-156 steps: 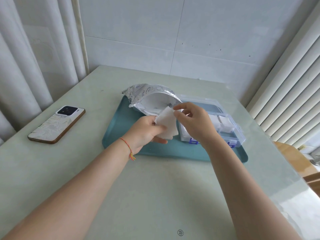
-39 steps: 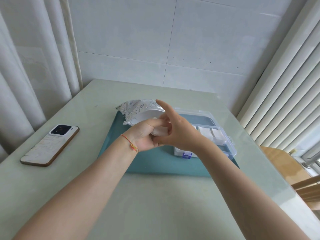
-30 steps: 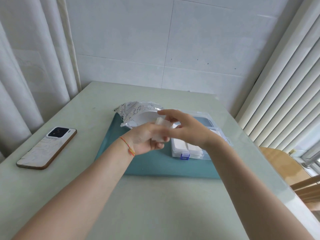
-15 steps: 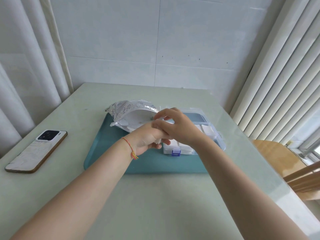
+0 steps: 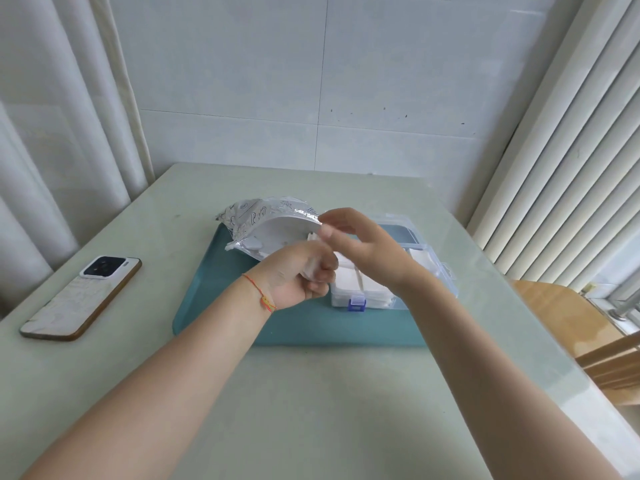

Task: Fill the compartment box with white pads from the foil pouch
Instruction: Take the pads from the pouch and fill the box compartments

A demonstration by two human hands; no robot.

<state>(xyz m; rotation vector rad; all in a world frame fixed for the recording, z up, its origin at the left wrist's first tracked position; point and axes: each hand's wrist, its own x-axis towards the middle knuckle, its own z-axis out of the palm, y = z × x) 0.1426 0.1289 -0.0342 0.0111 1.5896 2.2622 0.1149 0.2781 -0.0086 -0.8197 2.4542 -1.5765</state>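
The foil pouch [image 5: 258, 216] lies open on the back left of the teal tray [image 5: 298, 325], showing its white inside. To its right stands the clear compartment box [image 5: 431, 270] with a blue latch [image 5: 356, 304]; white pads [image 5: 349, 284] fill its front compartments. My left hand [image 5: 294, 275] hovers over the tray between pouch and box and grips a small stack of white pads [image 5: 311, 268]. My right hand [image 5: 367, 249] reaches in from the right above the box. Its thumb is at the top edge of that stack and its index finger is raised just above.
A phone [image 5: 81, 297] lies camera-side up on the pale green table [image 5: 311, 410], left of the tray. A wooden chair [image 5: 571, 327] stands past the table's right edge. Curtains hang at the left, vertical blinds at the right.
Both hands stay together over the tray, the left still holding the pads. The right hand's fingers have loosened and spread at the top of the stack. My view has tilted slightly.
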